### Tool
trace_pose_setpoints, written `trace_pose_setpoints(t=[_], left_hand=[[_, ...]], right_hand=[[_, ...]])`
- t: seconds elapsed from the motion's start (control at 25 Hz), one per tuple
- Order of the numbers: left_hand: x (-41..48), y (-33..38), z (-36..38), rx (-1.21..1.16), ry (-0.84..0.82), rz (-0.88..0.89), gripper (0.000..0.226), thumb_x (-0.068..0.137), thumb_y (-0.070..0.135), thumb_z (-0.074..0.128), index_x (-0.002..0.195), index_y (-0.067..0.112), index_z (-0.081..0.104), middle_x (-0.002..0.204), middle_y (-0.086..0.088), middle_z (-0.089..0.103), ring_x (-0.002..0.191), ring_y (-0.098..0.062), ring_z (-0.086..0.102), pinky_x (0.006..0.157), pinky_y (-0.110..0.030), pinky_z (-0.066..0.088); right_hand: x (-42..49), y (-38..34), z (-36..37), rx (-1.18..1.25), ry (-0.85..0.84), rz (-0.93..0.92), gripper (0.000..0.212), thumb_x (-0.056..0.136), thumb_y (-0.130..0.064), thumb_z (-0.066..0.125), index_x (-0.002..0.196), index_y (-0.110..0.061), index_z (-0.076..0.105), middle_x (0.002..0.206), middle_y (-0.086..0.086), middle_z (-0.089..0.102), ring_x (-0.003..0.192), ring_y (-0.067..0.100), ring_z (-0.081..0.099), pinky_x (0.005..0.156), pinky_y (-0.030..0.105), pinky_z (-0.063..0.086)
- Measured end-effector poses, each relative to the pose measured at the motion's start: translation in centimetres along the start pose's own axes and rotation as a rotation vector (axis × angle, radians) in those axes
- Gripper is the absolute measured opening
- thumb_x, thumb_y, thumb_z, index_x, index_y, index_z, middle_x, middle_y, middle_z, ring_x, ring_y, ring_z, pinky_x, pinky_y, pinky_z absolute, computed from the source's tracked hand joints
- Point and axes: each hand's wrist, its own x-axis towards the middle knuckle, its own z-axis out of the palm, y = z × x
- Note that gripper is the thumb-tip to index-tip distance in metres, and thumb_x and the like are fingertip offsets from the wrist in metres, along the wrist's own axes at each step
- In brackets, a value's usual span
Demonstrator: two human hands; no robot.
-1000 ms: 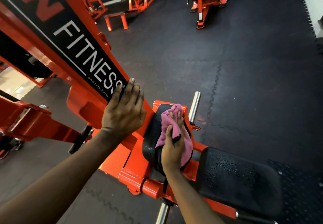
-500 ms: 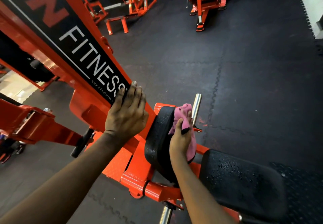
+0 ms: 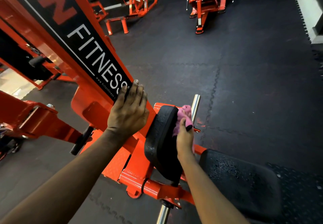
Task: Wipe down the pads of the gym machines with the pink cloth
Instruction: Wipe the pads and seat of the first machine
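Observation:
A black upright pad (image 3: 160, 136) stands on edge on the orange machine, its surface wet with droplets. My right hand (image 3: 185, 139) holds the bunched pink cloth (image 3: 183, 114) against the pad's right face, near its top; my fingers are hidden behind cloth and pad. A small black tag of the cloth shows by my thumb. My left hand (image 3: 127, 113) rests flat on the sloping orange beam (image 3: 97, 62) with the FITNESS label, left of the pad. A larger black seat pad (image 3: 241, 180), speckled with droplets, lies at the lower right.
A chrome peg (image 3: 195, 106) sticks up just right of the cloth, and another chrome peg (image 3: 162, 213) points down below the frame. Other orange machines (image 3: 204, 1) stand at the back on the black rubber floor (image 3: 253, 83).
My right hand has slid the cloth from the pad's front face round to its right side and upward. The view has shifted slightly; my left hand stays on the beam.

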Motion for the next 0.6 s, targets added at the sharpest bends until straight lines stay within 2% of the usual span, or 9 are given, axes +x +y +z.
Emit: trace_pose_setpoints(t=[0.04, 0.12, 0.2, 0.28, 0.36, 0.4, 0.48, 0.52, 0.6], left_hand=[[0.0, 0.0, 0.0, 0.004, -0.006, 0.001, 0.047, 0.092, 0.029, 0.038, 0.125, 0.008, 0.064, 0.138, -0.01, 0.06, 0.14, -0.026, 0.044, 0.117, -0.043, 0.018], [0.0, 0.0, 0.1, 0.008, -0.01, 0.004, 0.048, 0.092, 0.029, 0.036, 0.125, 0.008, 0.063, 0.138, -0.01, 0.059, 0.14, -0.026, 0.044, 0.118, -0.044, 0.016], [0.0, 0.0, 0.1, 0.001, -0.025, 0.004, 0.049, 0.093, 0.029, 0.034, 0.126, 0.008, 0.062, 0.139, -0.01, 0.059, 0.141, -0.027, 0.042, 0.118, -0.045, 0.016], [0.0, 0.0, 0.1, -0.003, -0.029, 0.012, 0.049, 0.093, 0.028, 0.032, 0.126, 0.007, 0.062, 0.14, -0.011, 0.058, 0.142, -0.028, 0.041, 0.118, -0.046, 0.017], [-0.1, 0.0, 0.0, -0.008, -0.032, 0.009, 0.05, 0.093, 0.027, 0.03, 0.126, 0.007, 0.061, 0.14, -0.012, 0.058, 0.142, -0.028, 0.041, 0.118, -0.046, 0.015], [-0.1, 0.1, 0.0, -0.006, -0.035, 0.005, 0.051, 0.094, 0.027, 0.028, 0.127, 0.007, 0.061, 0.14, -0.012, 0.057, 0.142, -0.028, 0.041, 0.118, -0.045, 0.014], [-0.1, 0.0, 0.1, 0.003, -0.032, 0.005, 0.051, 0.094, 0.027, 0.028, 0.127, 0.007, 0.061, 0.14, -0.012, 0.057, 0.142, -0.029, 0.041, 0.118, -0.046, 0.015], [-0.1, 0.0, 0.1, 0.003, -0.029, 0.004, 0.051, 0.094, 0.027, 0.028, 0.127, 0.007, 0.061, 0.14, -0.012, 0.058, 0.142, -0.029, 0.041, 0.118, -0.046, 0.015], [-0.1, 0.1, -0.1, 0.005, -0.028, 0.003, 0.051, 0.094, 0.027, 0.029, 0.127, 0.007, 0.062, 0.139, -0.012, 0.058, 0.141, -0.028, 0.042, 0.118, -0.045, 0.014]], right_hand=[[-1.4, -0.4, 0.7, 0.004, 0.012, -0.112, 0.063, 0.098, -0.058, 0.051, 0.147, -0.018, 0.051, 0.152, 0.002, 0.05, 0.141, 0.014, 0.046, 0.118, 0.035, 0.033], [-3.3, 0.4, 1.4, 0.044, -0.039, -0.242, 0.068, 0.093, -0.063, 0.052, 0.147, -0.021, 0.051, 0.155, -0.006, 0.046, 0.146, 0.007, 0.036, 0.123, 0.027, 0.022], [-3.4, 1.9, 0.6, 0.042, -0.051, -0.241, 0.054, 0.092, -0.065, 0.053, 0.14, -0.041, 0.054, 0.151, -0.013, 0.049, 0.144, 0.003, 0.038, 0.123, 0.028, 0.023], [-1.3, 4.0, -0.7, 0.037, -0.021, -0.123, 0.035, 0.092, -0.066, 0.055, 0.126, -0.06, 0.058, 0.138, -0.009, 0.063, 0.129, 0.01, 0.057, 0.117, 0.039, 0.037], [0.6, 6.2, -1.9, 0.085, -0.027, 0.032, 0.023, 0.091, -0.061, 0.058, 0.113, -0.06, 0.063, 0.115, -0.004, 0.074, 0.098, 0.012, 0.07, 0.102, 0.041, 0.048], [0.9, 6.3, -2.3, 0.107, -0.037, 0.095, 0.031, 0.086, -0.067, 0.058, 0.115, -0.056, 0.064, 0.114, -0.001, 0.074, 0.097, 0.013, 0.07, 0.102, 0.046, 0.05], [-0.3, 4.4, -1.9, 0.072, -0.06, 0.181, 0.073, 0.071, -0.09, 0.054, 0.129, -0.046, 0.061, 0.124, -0.006, 0.071, 0.114, 0.015, 0.066, 0.108, 0.048, 0.048], [-1.2, 3.1, -1.3, 0.048, -0.091, 0.18, 0.091, 0.066, -0.095, 0.051, 0.136, -0.038, 0.058, 0.129, -0.008, 0.067, 0.121, 0.014, 0.063, 0.11, 0.046, 0.047], [-3.5, -0.2, 0.5, 0.033, -0.101, 0.111, 0.105, 0.067, -0.095, 0.047, 0.144, -0.024, 0.054, 0.141, -0.009, 0.059, 0.132, 0.011, 0.053, 0.116, 0.04, 0.039]])
